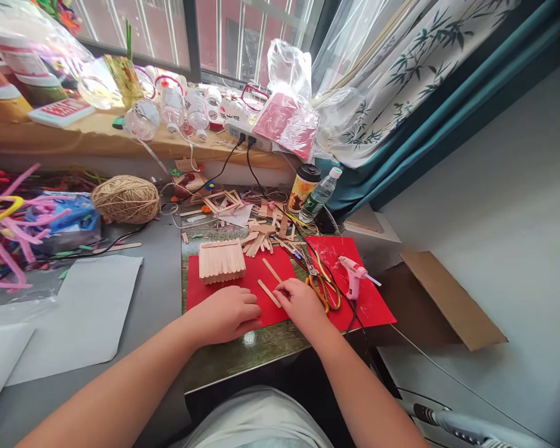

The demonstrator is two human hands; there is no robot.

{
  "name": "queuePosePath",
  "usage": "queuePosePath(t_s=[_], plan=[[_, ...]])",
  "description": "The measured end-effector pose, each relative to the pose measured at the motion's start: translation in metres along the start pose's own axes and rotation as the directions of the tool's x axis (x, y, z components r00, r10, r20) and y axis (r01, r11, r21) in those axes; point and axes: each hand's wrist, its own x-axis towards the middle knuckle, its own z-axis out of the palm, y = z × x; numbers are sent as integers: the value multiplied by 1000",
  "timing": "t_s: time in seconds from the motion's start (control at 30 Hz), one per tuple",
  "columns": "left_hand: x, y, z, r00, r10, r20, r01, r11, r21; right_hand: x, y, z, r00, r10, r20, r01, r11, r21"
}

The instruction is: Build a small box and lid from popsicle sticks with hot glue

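Observation:
Two flat wooden craft sticks, an upper stick [271, 269] and a lower stick [268, 292], lie slanted on red paper [273, 318]. My right hand [303, 306] is at their near ends, thumb and index finger pinched together at a craft stick; the fingers partly cover the contact. My left hand [233, 314] lies low over the paper to the left of the sticks, its fingers loosely bent and somewhat apart, with nothing seen in them. Just beyond it stands a small box built of craft sticks [222, 261], with rounded stick ends along its lower edge.
A pink glue gun [353, 277] rests on a second red sheet [376, 308], beside orange-handled scissors [326, 292] and a black cable. Behind are loose sticks [260, 239], a paper cup [303, 186], a water bottle [320, 195] and a twine ball [126, 199].

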Motion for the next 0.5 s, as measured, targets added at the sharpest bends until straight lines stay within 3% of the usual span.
queuePosePath(t_s=[0.1, 0.13, 0.27, 0.43, 0.5], plan=[[5, 7, 7, 1000, -2, 17, 2, 1000, 11, -25, 14, -26, 988, 5, -155, -11, 999, -36], [6, 9, 10, 1000, -26, 14, 25, 1000, 13, -35, 21, -35, 962, 7, -272, -17, 999, -33], [8, 15, 27, 990, -139, -10, 139, 989, 48, -76, 60, -61, 788, 111, -605, -69, 993, 91], [12, 21, 43, 975, -220, 12, 219, 973, 75, -89, 117, -76, 619, 351, -702, -151, 931, 333], [12, 19, 42, 976, -218, 24, 216, 974, 65, -78, 135, -82, 601, 409, -687, -186, 907, 378]])
